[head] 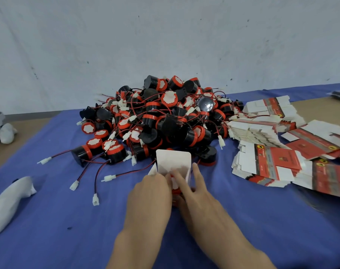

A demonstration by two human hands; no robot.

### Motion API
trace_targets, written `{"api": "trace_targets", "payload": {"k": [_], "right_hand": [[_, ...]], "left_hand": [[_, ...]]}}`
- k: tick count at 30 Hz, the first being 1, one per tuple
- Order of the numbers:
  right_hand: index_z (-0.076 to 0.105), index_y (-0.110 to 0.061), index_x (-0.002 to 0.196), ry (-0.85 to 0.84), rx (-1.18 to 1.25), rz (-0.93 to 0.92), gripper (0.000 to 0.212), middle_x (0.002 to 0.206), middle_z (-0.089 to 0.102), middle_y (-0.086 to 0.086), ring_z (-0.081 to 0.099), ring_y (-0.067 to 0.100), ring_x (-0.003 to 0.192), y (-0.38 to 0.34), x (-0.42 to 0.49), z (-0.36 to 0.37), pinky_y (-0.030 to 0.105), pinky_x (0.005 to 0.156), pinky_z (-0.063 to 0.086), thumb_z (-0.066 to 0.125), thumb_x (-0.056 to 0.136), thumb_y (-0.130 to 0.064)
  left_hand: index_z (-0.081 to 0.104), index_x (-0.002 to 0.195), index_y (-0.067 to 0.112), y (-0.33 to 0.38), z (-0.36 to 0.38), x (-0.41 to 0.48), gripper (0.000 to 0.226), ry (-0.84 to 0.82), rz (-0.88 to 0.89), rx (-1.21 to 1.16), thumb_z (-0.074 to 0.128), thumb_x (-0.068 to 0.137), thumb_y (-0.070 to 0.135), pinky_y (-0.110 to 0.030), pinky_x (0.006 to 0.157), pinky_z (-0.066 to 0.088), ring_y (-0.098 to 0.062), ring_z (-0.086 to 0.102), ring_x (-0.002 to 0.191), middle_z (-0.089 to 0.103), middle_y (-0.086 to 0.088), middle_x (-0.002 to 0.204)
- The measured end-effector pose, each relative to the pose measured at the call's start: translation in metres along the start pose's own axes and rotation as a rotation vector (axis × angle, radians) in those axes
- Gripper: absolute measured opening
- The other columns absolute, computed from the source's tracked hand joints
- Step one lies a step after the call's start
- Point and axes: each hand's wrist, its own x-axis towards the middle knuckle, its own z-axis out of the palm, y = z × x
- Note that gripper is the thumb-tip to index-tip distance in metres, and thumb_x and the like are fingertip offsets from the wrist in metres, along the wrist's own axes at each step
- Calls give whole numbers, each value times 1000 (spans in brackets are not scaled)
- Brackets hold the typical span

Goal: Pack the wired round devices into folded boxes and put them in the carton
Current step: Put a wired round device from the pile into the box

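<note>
- Okay, lower centre: left hand (151, 193), fingers curled round left side of small box (174, 161), gripping it.
- Just beside, right hand (196, 197), fingers mostly straight, one pressed into box mouth, another laid along its right wall. Thumb hidden, nothing clasped.
- Small box upright on blue cloth (68, 220), white top flap standing open.
- Red patch (177, 192) low between both hands; box print or device, cannot tell.
- Lower left: white wrapped bundle (8, 200) lying on cloth.
- Left of box: loose red-black wires ending in white plugs (109, 178), spread over cloth.
- Centre frame, right behind box: big pile of round devices (161, 117), black with red rims, wires tangled.
- Right of pile, touching it: flat unfolded boxes (262, 164), red, grey and white print, fanned toward right edge.
- Far left edge: crumpled white-grey cloth (5, 132) on bare tan tabletop (19, 144).
- Top half: pale scuffed wall (165, 35).
</note>
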Motion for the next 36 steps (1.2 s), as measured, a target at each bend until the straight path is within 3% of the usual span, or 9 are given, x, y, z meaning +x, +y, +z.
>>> {"api": "trace_targets", "payload": {"k": [3, 6, 10, 12, 16, 19, 24, 28, 36], "right_hand": [[-6, -54, 146, 6, -104, 57, 63, 166, -17, 11, 63, 32, 103, -12, -5, 4, 30, 66, 39, 36, 107, -26], [16, -43, 150, 16, -126, 98, 46, 164, 3, 10, 61, 23, 108, -13, -5, 1, 27, 69, 42, 34, 108, -41], [25, -40, 146, 46, -104, 66, 41, 149, 22, 0, 59, 17, 108, -10, -4, -8, 28, 76, 51, 34, 107, -47], [29, -41, 143, 53, -83, 66, 37, 142, 26, -2, 59, 18, 105, -10, -6, -9, 31, 77, 52, 36, 107, -45], [32, -40, 143, 62, -70, 64, 39, 143, 26, -2, 59, 18, 108, -11, -6, -8, 31, 78, 52, 30, 106, -50], [31, -39, 144, 80, -94, 61, 40, 142, 27, -1, 60, 17, 109, -9, -6, -6, 29, 75, 50, 29, 105, -51], [31, -38, 147, 84, -106, 37, 42, 143, 27, 1, 60, 19, 107, -6, -4, -5, 28, 70, 49, 29, 106, -50], [32, -37, 146, 96, -104, 26, 40, 144, 27, 0, 60, 19, 103, -2, -5, -2, 25, 65, 41, 31, 107, -48], [31, -37, 146, 80, -105, 24, 41, 147, 23, -1, 59, 20, 104, -2, -6, -2, 26, 65, 42, 32, 107, -49]], "left_hand": [[55, 106, 19, -1, 0, 3, 13, -53, 35, 61, 45, 99, 13, -28, 67, 43, -20, 59, 85, 29, 5, 74], [52, 109, 18, -6, 7, 0, 17, -13, 131, -2, 36, 103, 14, -29, 65, 44, -15, 48, 76, 46, 6, 87], [51, 114, 31, -16, 6, -12, 29, 10, 151, -294, 28, 104, 45, -35, 69, 54, -9, 61, 76, 64, 10, 88], [46, 120, 38, -19, 3, -20, 35, 12, 194, -343, 27, 97, 55, -23, 64, 50, -4, 61, 74, 62, 16, 83], [44, 127, 40, -28, 1, -30, 29, 43, 226, -307, 34, 102, 49, -14, 61, 39, 7, 51, 68, 46, 24, 75], [39, 134, 43, -29, -1, -30, 32, 59, 198, -296, 29, 104, 47, -20, 65, 41, -5, 61, 85, 52, 21, 80], [42, 130, 37, -26, -6, -34, 65, 149, 145, -226, 4, 85, 64, -32, 66, 51, -10, 63, 83, 61, 14, 84], [68, 113, 24, -26, -4, -32, 19, 337, 286, -153, 60, 96, 22, -40, 44, 52, -19, 62, 88, 61, 10, 99], [74, 98, 19, -34, 1, -20, 46, 379, 329, -83, 84, 65, -11, -29, 36, 46, -20, 64, 79, 68, 10, 93]]}}
